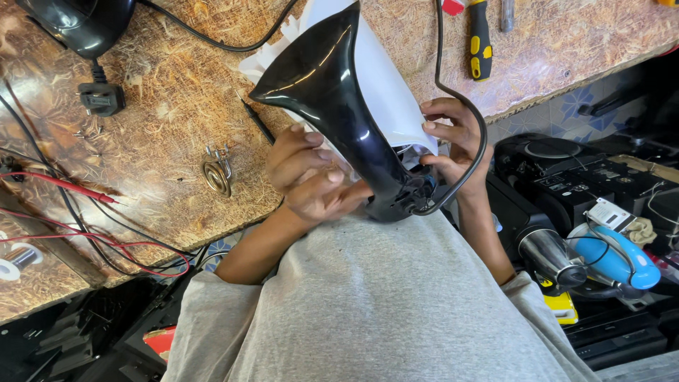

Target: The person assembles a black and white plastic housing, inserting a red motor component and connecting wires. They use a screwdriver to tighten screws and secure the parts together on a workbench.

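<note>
I hold a small appliance over the bench edge, close to my chest. It has a glossy black flared handle (332,92) and a white body (385,85). My left hand (311,177) grips the lower end of the black part, fingers curled round it. My right hand (453,141) holds the white body from the other side, fingertips on its edge. A black cord (460,106) leaves the appliance's base, loops around my right wrist and runs up across the bench. What lies between my hands at the base is partly hidden.
On the rough brown bench (163,127) lie a black plug (101,97), a metal coil part (218,173), a thin probe (258,122), red leads (64,185) and a yellow-black screwdriver (480,39). A blue hair dryer (615,258) and black devices (566,170) are piled at my right.
</note>
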